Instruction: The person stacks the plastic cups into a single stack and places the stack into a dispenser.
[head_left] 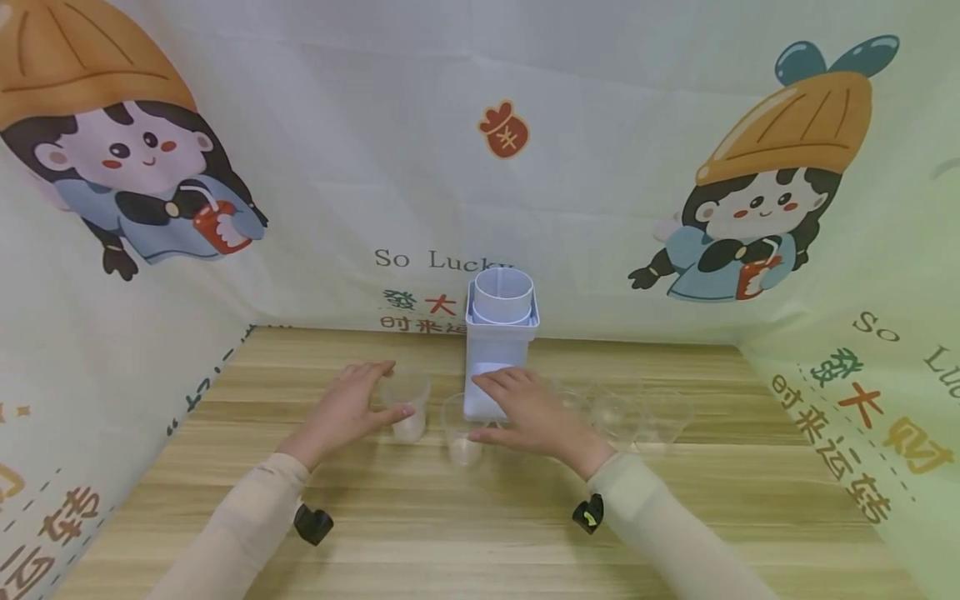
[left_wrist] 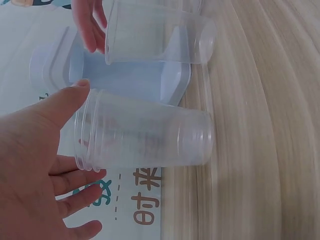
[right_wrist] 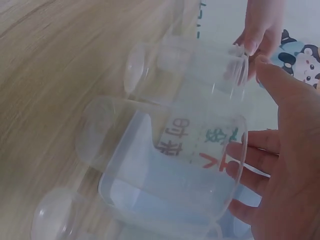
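Note:
A nested stack of clear plastic cups (left_wrist: 150,132) stands upright on the table. My left hand (head_left: 348,412) is spread about its rim, thumb at one side and fingers at the other. To its right stands another clear plastic cup (right_wrist: 165,155). My right hand (head_left: 536,417) is beside that cup's rim, with the fingertips (right_wrist: 235,150) right at the rim and the thumb held apart from it. Both hands have loosely extended fingers. Behind the cups is a pale blue-white cup dispenser (head_left: 495,358) with a round tube at its top.
Several more clear cups (head_left: 663,421) stand in a row to the right, partly behind my right hand. A wood-grain table (head_left: 450,533) lies under everything. A printed cloth (head_left: 360,150) hangs behind the table and along both sides.

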